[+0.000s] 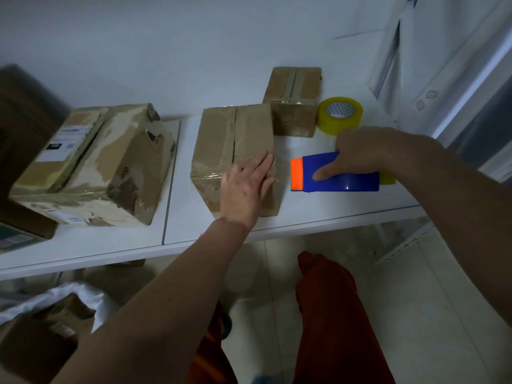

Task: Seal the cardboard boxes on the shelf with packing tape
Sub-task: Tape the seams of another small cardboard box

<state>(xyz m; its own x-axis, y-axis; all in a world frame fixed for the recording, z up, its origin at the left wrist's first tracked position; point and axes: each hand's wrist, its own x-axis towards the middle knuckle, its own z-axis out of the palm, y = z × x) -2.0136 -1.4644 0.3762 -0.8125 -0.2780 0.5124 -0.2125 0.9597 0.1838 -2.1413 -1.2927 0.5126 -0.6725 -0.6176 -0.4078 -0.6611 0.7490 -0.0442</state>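
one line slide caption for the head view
Left hand flat on the middle box; right hand gripping the blue tape dispenser on the white shelf.

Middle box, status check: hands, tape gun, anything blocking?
Left hand flat on middle box. Right hand grips blue tape dispenser on shelf. Spare tape roll behind; nothing blocking.

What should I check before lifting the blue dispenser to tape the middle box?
1. Right hand on the blue tape dispenser: ok, thumb on its side, grip looks partial.
2. Left hand steadying the middle box: ok, resting flat on it.
3. Middle box flaps closed: ok.
4. Tape loaded in dispenser: cannot tell.
5. Spare tape roll on the shelf: ok.
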